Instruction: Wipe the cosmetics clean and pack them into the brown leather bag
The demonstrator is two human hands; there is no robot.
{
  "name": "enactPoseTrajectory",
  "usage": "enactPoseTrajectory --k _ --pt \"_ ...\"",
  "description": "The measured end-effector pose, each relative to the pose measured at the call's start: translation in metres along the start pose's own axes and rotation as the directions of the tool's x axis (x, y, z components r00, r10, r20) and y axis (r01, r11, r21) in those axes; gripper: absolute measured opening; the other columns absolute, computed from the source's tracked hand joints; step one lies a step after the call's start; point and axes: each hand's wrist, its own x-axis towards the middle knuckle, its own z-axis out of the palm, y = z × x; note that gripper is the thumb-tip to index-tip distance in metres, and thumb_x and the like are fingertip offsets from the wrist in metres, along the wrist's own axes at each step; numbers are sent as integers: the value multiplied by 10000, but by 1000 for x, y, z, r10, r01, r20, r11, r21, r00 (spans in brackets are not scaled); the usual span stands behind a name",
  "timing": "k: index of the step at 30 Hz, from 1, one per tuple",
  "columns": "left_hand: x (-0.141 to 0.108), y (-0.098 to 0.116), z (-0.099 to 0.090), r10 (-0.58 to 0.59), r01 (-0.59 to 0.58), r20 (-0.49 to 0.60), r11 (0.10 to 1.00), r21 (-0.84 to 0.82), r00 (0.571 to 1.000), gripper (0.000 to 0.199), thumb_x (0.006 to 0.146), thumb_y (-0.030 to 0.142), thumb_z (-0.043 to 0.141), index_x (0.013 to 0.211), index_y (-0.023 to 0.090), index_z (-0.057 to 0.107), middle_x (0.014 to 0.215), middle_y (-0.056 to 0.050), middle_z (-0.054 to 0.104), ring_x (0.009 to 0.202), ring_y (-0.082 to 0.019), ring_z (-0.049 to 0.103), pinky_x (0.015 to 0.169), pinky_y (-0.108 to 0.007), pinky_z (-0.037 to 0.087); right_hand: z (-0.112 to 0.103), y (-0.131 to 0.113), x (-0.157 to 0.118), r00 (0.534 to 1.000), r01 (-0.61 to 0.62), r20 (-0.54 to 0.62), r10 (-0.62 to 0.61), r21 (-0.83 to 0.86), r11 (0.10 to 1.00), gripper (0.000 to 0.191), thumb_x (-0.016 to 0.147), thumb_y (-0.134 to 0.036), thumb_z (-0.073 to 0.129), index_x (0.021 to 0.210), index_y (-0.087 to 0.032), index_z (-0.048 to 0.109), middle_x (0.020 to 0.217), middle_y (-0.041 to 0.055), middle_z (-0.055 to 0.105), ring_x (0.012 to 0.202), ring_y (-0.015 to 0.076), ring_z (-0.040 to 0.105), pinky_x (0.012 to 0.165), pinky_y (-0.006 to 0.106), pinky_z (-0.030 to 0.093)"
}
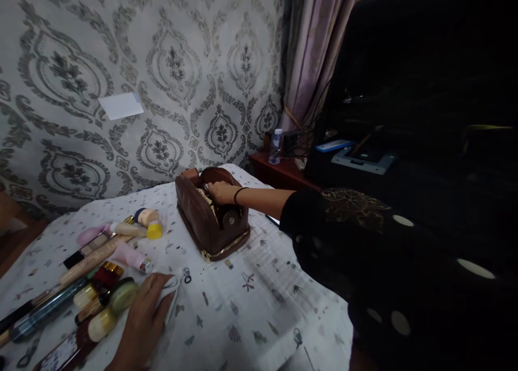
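Note:
A brown leather bag (194, 214) with a gold zipper stands open on the patterned white sheet (243, 295). My right hand (222, 192) reaches into its opening; the fingertips are bent around something small that I cannot make out. At the lower left, my left hand (145, 314) has its fingers curled on a white cloth-like item (172, 290). Beside that hand lie cosmetics: a pink tube (130, 255), a round greenish jar (123, 295), a bottle with a yellow cap (154, 229) and several other bottles and brushes.
Behind the sheet, a clear bottle (275, 146) stands on a reddish-brown side table (279, 169). A patterned wall is at the back, with a purple curtain (307, 53) to its right. Dark furniture holding a blue-edged item (335, 145) fills the right side.

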Motion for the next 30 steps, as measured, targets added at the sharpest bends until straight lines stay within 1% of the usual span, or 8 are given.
enactPoseTrajectory --k 5,9,14,17,22,24,27,30 --pt "2 3 -3 -39 40 68 999 -7 997 236 931 374 494 1068 247 638 1001 -69 688 934 -244 673 785 -356 577 3 2 0 1000 14 12 -14 0 1000 377 891 -123 555 1256 -28 556 1164 279 669 1086 282 684 856 324 533" --pt "1 2 -4 -28 28 54 1000 2 998 239 932 365 495 1075 234 635 1027 -75 681 961 -244 665 804 -353 570 -3 -1 -5 999 33 11 -32 -20 999 369 877 -125 578 1237 -43 578 1148 258 685 1073 269 688 868 319 529" --pt "-1 1 -3 -29 29 48 1000 -2 998 244 932 350 506 1102 222 625 1035 -78 672 969 -241 657 822 -354 559 -18 -6 -11 998 60 -13 -61 -59 996 248 868 -124 579 1085 -53 676 1078 238 712 1049 270 694 861 303 522" --pt "-1 3 -3 -64 66 67 998 -22 996 239 932 340 501 1098 222 625 1026 -78 666 969 -243 646 828 -362 550 -32 -9 -19 995 74 -64 -79 -82 994 259 902 -129 519 1088 -55 682 1108 243 700 1090 283 673 880 317 510" --pt "1 6 -3 -89 93 88 995 -40 992 243 932 329 475 1071 212 636 1001 -88 660 938 -249 638 801 -377 546 -50 -11 -60 978 74 -190 -91 -97 993 318 982 -228 410 1083 -100 683 1143 205 692 1068 294 668 846 336 500" --pt "1 7 -3 -92 95 71 994 -45 993 254 931 332 470 1077 209 638 1019 -95 663 951 -254 639 808 -385 545 -49 -11 -84 984 94 -145 -104 -75 993 382 1011 -324 377 995 -122 701 1060 176 713 1010 286 681 807 328 493" --pt "1 8 -2 -89 93 68 994 -53 994 253 937 335 469 1082 215 639 1017 -96 669 950 -254 643 800 -381 545 -36 -7 -120 986 154 -61 -154 -1 988 424 1022 -354 363 899 -142 708 943 138 713 915 248 690 766 309 483" --pt "2 10 -3 -93 100 91 993 -65 991 238 947 321 468 1083 219 634 995 -89 665 943 -247 638 799 -374 540 -11 -1 -146 948 247 -218 -231 50 968 280 992 -300 454 997 -147 689 977 121 692 911 231 675 800 326 496"
